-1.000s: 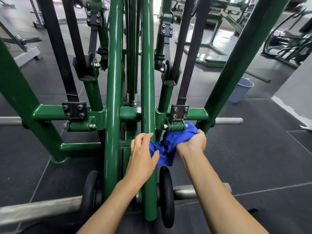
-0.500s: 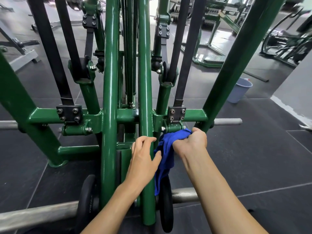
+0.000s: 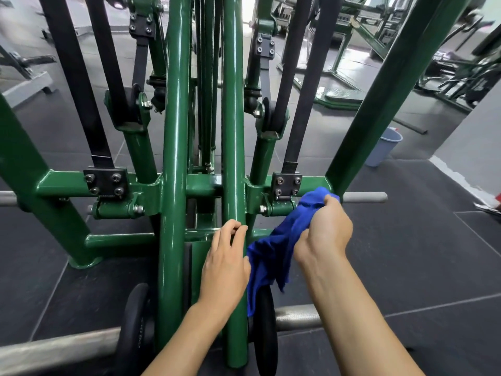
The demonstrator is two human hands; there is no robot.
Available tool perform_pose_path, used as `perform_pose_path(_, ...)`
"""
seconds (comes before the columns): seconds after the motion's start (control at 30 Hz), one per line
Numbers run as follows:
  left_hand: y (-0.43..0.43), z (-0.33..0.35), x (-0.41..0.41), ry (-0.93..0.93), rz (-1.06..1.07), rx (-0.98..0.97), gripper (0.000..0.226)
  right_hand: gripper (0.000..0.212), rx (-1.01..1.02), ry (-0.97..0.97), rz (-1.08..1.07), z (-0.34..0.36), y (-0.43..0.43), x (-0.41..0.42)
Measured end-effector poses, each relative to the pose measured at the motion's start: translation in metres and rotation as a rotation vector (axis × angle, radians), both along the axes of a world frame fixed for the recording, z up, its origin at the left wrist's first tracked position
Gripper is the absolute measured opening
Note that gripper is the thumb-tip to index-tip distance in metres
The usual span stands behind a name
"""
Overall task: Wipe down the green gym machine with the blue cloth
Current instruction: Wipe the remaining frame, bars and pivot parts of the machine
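Rightward along the crossbar (image 3: pixel 311 183) the right hand (image 3: pixel 322 234) has slid, fingers clamped on the cloth (image 3: pixel 273 248); the left hand (image 3: pixel 225 264) curls round the upright (image 3: pixel 233 131). Wiping seems well under way.

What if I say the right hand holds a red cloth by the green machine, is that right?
Not quite. The cloth is blue, not red. The right hand does hold it by the green machine, as the head view shows.
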State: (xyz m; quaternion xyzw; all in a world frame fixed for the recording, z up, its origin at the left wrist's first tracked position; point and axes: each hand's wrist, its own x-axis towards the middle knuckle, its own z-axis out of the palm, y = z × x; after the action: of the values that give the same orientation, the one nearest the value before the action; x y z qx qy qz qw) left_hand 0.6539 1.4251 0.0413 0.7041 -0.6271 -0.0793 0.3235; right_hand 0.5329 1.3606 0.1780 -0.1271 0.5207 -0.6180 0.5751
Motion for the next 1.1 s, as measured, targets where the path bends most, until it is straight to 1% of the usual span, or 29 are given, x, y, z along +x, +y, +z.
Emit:
perform_pose_path(0.03,0.001,-0.001,0.000,-0.014,-0.002,-0.002,0.065,0.015,-0.045,0.038,0.004,0.002,-0.002,-0.001)
perform_pose_path(0.1,0.001,-0.002,0.001,-0.025,-0.007,-0.009,0.067,0.014,-0.122,0.096,0.044,0.002,-0.010,-0.003)
perform_pose_path(0.2,0.001,-0.003,0.004,0.005,-0.023,-0.012,0.068,0.019,-0.172,0.130,0.175,-0.003,-0.022,0.001)
perform_pose_path(0.3,-0.001,-0.003,0.009,0.026,-0.051,-0.011,0.066,0.041,-0.241,0.112,0.299,-0.010,-0.048,0.002)
perform_pose_path(0.33,0.000,-0.003,0.010,0.027,-0.060,-0.009,0.066,0.042,-0.246,0.125,0.350,-0.011,-0.057,-0.001)
perform_pose_path(0.43,0.001,-0.001,0.012,0.011,-0.085,-0.010,0.064,0.036,-0.228,0.165,0.481,-0.008,-0.081,-0.013)
perform_pose_path(0.53,-0.003,0.009,0.015,0.033,-0.099,0.007,0.055,0.033,-0.243,0.073,0.365,-0.003,-0.102,-0.018)
perform_pose_path(0.6,-0.010,0.022,0.017,0.114,-0.062,0.037,0.041,0.030,-0.270,0.069,0.293,0.002,-0.112,-0.013)
perform_pose_path(0.63,-0.016,0.028,0.018,0.147,-0.038,0.054,0.036,0.030,-0.275,0.084,0.299,0.001,-0.114,-0.011)
perform_pose_path(0.7,-0.025,0.036,0.020,0.160,-0.012,0.097,0.031,0.029,-0.279,0.122,0.426,-0.002,-0.114,-0.008)
perform_pose_path(0.8,-0.033,0.035,0.017,0.038,-0.014,0.107,0.030,0.028,-0.279,0.244,0.657,-0.007,-0.115,-0.010)
perform_pose_path(0.83,-0.033,0.032,0.016,0.003,-0.009,0.100,0.031,0.029,-0.317,0.291,0.734,-0.008,-0.116,-0.012)
perform_pose_path(0.87,-0.034,0.029,0.016,-0.012,-0.008,0.094,0.033,0.032,-0.356,0.330,0.833,-0.009,-0.117,-0.013)
perform_pose_path(0.9,-0.034,0.027,0.016,-0.011,-0.011,0.084,0.036,0.038,-0.377,0.387,0.886,-0.012,-0.118,-0.015)
perform_pose_path(0.93,-0.035,0.025,0.017,-0.004,-0.014,0.073,0.038,0.039,-0.375,0.393,0.919,-0.014,-0.120,-0.016)
perform_pose_path(1.0,-0.036,0.023,0.019,0.007,-0.024,0.063,0.041,0.030,-0.335,0.385,0.902,-0.022,-0.123,-0.019)
perform_pose_path(1.03,-0.036,0.022,0.020,0.013,-0.029,0.058,0.041,0.030,-0.331,0.386,0.909,-0.026,-0.125,-0.020)
perform_pose_path(1.1,-0.036,0.022,0.020,0.015,-0.036,0.056,0.041,0.040,-0.332,0.387,0.937,-0.029,-0.127,-0.020)
